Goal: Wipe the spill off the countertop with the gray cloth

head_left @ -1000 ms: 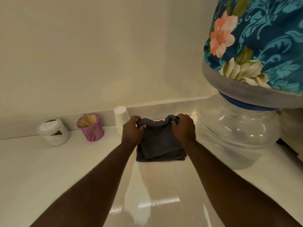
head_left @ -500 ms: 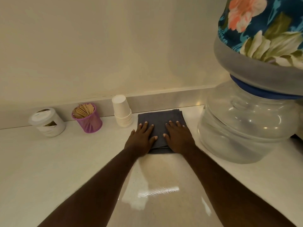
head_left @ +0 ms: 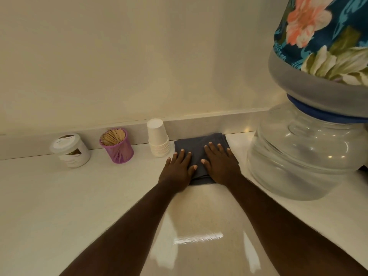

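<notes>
**Both palms flat on the folded cloth**

We see the left hand (head_left: 177, 169) spread wide, fingers straight, no grip closed on anything: it simply presses down on the left part of the gray cloth (head_left: 196, 149), its little finger reaching off the cloth's edge onto the worktop (head_left: 59, 196). The right hand (head_left: 220, 163) does the same on the right part, palm down, fingers fanned toward twelve o'clock, thumb pointing in at nine. The two thumbs lie close, a strip of cloth showing between them.

The cloth is folded in layers and lies flat on the worktop, its far edge up against the low backsplash (head_left: 199, 124). We cannot make out any spill; the glossy surface at six o'clock of the cloth shows only a bright reflection.

At nine o'clock of the cloth, just beside it, stands an upside-down stack of white paper cups (head_left: 158, 140). Further out that way we pass a purple mesh cup of wooden sticks (head_left: 117, 145), then a white lidded tub (head_left: 69, 150). At three o'clock, near the right hand, sits a large clear water jug (head_left: 306, 156) under a floral cover (head_left: 326, 36).
</notes>
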A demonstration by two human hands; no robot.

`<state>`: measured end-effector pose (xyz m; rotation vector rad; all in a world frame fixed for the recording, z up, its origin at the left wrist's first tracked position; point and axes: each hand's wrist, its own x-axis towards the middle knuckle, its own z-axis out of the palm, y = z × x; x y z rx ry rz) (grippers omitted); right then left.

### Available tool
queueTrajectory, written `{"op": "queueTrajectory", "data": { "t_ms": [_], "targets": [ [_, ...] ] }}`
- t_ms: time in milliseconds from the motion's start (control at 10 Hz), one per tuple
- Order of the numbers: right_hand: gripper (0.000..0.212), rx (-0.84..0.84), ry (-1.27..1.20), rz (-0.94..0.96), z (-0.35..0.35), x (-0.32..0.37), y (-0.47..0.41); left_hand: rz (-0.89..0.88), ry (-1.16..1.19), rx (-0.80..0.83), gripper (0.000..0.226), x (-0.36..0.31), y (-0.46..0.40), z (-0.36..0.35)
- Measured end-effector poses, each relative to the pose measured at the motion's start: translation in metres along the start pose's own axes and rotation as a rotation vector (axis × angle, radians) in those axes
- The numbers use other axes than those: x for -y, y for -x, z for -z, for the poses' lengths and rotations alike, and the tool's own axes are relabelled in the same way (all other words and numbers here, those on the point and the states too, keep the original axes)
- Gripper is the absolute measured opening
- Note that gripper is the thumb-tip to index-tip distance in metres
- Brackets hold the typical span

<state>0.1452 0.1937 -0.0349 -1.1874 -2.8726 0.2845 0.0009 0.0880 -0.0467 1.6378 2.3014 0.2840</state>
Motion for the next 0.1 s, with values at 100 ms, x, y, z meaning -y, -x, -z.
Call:
{"op": "queueTrajectory", "data": {
  "t_ms": [100],
  "targets": [
    [0.059,-0.142,-0.053,0.063,0.0147,0.0299,0.024,-0.059,0.038,-0.117,0.054,0.0093,0.0344,0.0182]
  ]
}}
